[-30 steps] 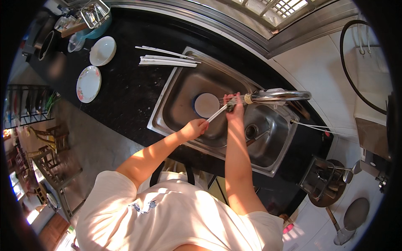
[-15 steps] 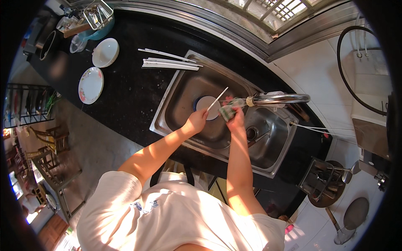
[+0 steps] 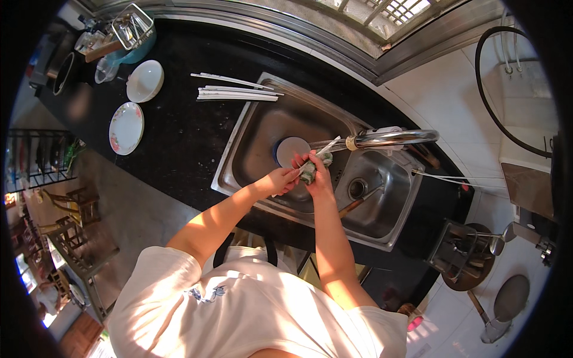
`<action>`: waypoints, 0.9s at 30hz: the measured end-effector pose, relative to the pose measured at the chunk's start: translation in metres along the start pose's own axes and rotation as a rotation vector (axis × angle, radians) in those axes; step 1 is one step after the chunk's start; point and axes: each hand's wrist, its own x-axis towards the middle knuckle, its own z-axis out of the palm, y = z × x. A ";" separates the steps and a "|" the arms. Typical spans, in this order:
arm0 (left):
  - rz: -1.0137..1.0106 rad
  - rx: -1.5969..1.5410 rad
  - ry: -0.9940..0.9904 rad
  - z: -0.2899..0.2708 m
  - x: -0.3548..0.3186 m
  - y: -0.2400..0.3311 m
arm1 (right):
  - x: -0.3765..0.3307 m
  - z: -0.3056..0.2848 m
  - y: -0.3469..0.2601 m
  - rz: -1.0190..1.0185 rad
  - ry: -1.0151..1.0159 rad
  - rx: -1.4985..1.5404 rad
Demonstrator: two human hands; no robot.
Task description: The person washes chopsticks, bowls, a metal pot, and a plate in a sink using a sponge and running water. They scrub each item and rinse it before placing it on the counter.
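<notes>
A white chopstick [image 3: 332, 144] slants over the double sink [image 3: 239, 132]. My left hand [image 3: 282, 180] pinches its lower end with closed fingers. Wrapped round the middle of the chopstick, my right hand [image 3: 320, 175] presses a crumpled green-and-white cloth [image 3: 308, 174] against it. The two hands almost meet. Just beyond them a white round dish with a blue edge [image 3: 292, 151] lies in the left basin. The chrome faucet [image 3: 394, 139] reaches in from the right, its mouth close to the chopstick's far end.
Several white chopsticks [image 3: 239, 93] lie on the black counter beside the sink. Farther left are a white bowl [image 3: 145, 81], a flowered plate [image 3: 126, 128] and a blue basin of utensils [image 3: 141, 48]. A wooden-handled utensil [image 3: 352, 207] rests in the right basin.
My hands have come together, a little nearer to me. The cloth, formerly beside the chopstick under the faucet, is now round it. The chopstick lies more slanted to the right.
</notes>
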 end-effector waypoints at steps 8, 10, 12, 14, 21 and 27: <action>0.234 0.477 0.311 0.011 -0.014 -0.020 | 0.035 -0.021 -0.050 -0.149 0.135 0.023; 0.340 0.722 0.461 0.017 -0.012 -0.018 | 0.039 -0.010 -0.042 -0.181 0.180 0.019; 0.460 0.988 0.664 0.022 -0.005 -0.016 | 0.036 0.000 -0.020 -0.162 0.231 -0.046; 0.413 1.094 0.725 0.022 0.001 -0.010 | 0.014 0.033 0.011 -0.103 0.312 -0.174; 0.566 1.272 0.739 0.027 -0.016 -0.032 | 0.036 -0.009 -0.008 -0.126 0.301 0.150; 0.383 1.057 0.682 0.034 -0.006 -0.014 | 0.012 0.007 0.028 -0.103 0.204 0.045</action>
